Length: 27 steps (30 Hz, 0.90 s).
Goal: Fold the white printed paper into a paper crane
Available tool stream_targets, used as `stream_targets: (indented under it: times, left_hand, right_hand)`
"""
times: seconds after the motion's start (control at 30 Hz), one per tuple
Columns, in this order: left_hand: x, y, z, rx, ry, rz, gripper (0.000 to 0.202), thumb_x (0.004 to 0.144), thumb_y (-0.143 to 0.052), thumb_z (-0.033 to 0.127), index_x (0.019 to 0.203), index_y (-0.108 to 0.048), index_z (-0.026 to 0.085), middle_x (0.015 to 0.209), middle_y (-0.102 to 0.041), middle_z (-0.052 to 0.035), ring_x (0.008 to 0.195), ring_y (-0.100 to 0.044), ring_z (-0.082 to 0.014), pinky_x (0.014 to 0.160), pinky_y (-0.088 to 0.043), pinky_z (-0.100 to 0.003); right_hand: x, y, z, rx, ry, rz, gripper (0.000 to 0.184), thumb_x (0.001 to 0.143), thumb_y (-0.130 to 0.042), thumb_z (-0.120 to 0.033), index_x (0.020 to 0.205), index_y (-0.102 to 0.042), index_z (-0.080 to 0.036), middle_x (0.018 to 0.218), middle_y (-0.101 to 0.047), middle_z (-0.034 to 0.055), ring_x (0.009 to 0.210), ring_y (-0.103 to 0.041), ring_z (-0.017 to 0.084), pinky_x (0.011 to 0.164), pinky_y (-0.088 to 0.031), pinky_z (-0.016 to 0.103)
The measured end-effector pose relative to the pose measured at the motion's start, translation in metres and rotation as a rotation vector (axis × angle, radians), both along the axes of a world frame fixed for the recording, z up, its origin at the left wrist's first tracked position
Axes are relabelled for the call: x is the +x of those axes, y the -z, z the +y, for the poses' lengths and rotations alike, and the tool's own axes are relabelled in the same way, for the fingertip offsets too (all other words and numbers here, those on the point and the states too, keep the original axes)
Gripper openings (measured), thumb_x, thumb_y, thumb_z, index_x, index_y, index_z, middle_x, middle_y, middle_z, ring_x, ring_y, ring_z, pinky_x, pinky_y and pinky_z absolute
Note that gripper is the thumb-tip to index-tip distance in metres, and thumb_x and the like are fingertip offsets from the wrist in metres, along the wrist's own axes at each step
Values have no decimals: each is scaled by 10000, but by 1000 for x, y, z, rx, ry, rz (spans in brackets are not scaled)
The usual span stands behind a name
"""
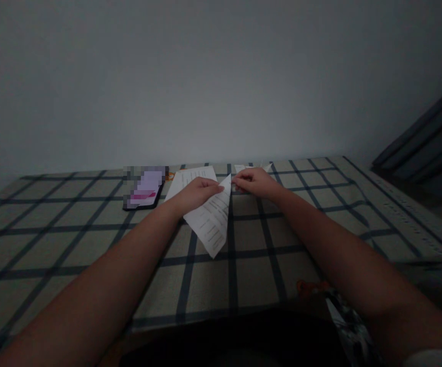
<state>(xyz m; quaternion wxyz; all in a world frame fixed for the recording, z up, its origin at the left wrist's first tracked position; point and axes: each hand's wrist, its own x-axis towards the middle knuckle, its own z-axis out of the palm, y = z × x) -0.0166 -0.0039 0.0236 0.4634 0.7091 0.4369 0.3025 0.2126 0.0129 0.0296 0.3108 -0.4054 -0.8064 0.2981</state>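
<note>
Broadly, a checked cloth spreads to both sides of the hands, its near edge close to the body. Between the hands, tilted toward the wearer, is a pointed printed paper, likely light, flexible and easily creased, best taken by its edges. The left hand pinches it near the peak; the right hand has curled fingers at the tip, though dimness hides whether they grip. Beyond the left lie a flat sheet and, farther left, a phone; cloth runs on rightward past the right hand
</note>
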Motion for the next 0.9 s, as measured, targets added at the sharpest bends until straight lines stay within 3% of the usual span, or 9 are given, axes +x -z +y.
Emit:
stream_targets:
  times: [0.1, 0.2, 0.43, 0.6, 0.77, 0.9]
  left_hand:
    - [2, 2, -1, -40, -19, -70, 302, 775, -678, 456, 714, -703, 162, 656, -653, -37, 560, -572, -145, 527, -414, -259]
    - [5, 3, -4, -77, -17, -102, 295, 777, -674, 446, 754, -720, 156, 694, -676, -50, 594, -596, -158, 552, -438, -271]
    - [9, 6, 1, 71, -152, -110, 268, 745, -688, 409, 810, -729, 152, 642, -622, -11, 527, -501, -117, 501, -352, -243]
    - [11, 6, 1, 137, -210, -141, 258, 738, -704, 398, 794, -724, 147, 629, -616, -7, 537, -484, -106, 516, -350, -233]
    - [13, 4, -2, 183, -241, -146, 276, 745, -708, 417, 804, -723, 148, 724, -686, -39, 622, -565, -135, 592, -432, -256]
    - [16, 2, -4, 223, -284, -134, 273, 758, -706, 418, 791, -726, 147, 755, -711, -45, 656, -590, -142, 628, -457, -262]
  right_hand:
    - [-9, 3, -3, -101, -27, 149, 252, 858, -565, -374, 826, -669, -147, 730, -660, 28, 617, -576, 114, 592, -441, 249]
    - [-14, 5, -4, -167, -24, 240, 208, 843, -578, -343, 775, -630, -153, 678, -631, 13, 594, -571, 108, 587, -452, 249]
    - [-16, 1, -11, -227, -94, 176, 218, 813, -605, -344, 716, -606, -149, 643, -610, 1, 595, -564, 101, 581, -437, 236]
    - [-20, 7, -12, -157, -65, 118, 209, 813, -622, -344, 745, -637, -148, 672, -623, 5, 618, -555, 100, 574, -424, 228]
    - [-24, 11, -8, -289, -9, 299, 161, 828, -627, -325, 804, -629, -166, 726, -649, 10, 594, -579, 95, 559, -459, 226]
    - [-29, 6, -11, -355, 44, 382, 97, 811, -617, -233, 742, -619, -163, 649, -603, -7, 561, -554, 89, 534, -443, 217]
